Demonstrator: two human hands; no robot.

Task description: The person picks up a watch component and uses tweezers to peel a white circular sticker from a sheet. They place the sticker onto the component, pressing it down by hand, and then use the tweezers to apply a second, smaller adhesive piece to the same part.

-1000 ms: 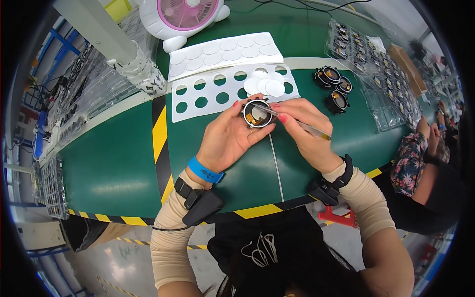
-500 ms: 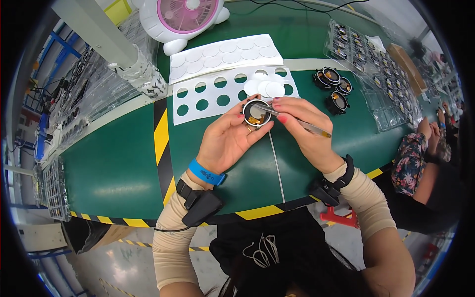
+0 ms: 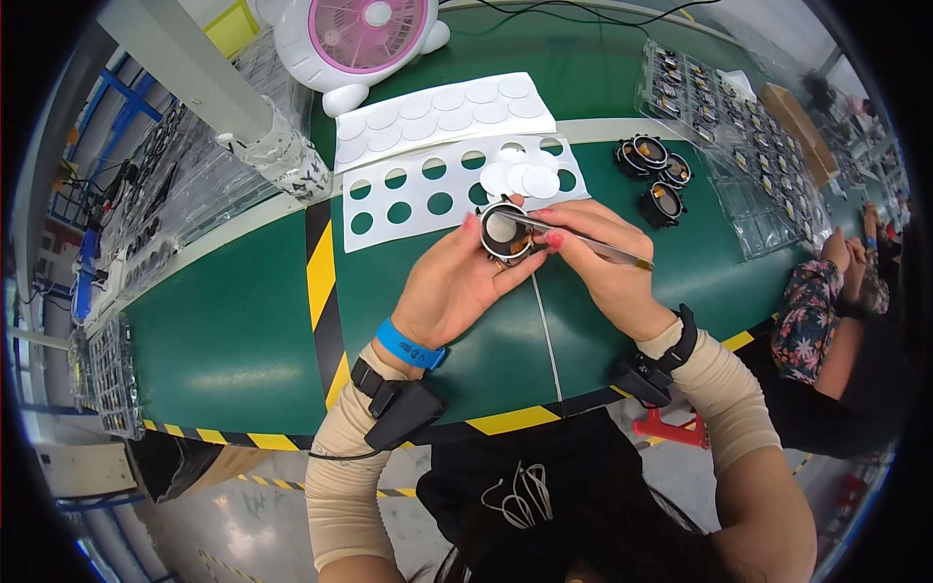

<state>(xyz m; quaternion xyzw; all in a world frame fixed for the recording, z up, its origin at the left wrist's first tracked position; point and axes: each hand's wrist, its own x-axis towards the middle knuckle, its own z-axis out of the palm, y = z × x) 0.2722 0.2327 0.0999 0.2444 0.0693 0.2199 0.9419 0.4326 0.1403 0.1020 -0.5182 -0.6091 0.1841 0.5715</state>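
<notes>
Our left hand [image 3: 449, 282] cradles the round part [image 3: 522, 236] at its fingertips; our right hand [image 3: 612, 267] pinches metal tweezers [image 3: 598, 249], their tips over the part's face, contact unclear to us. Beyond both hands we see loose white discs [image 3: 541, 182] on a punched sheet [image 3: 420, 192]; similar round parts [image 3: 665, 200] sit farther right.

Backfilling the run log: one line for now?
left hand: holds round part; right hand: holds tweezers over it; nearby: white discs, punched sheet
</notes>
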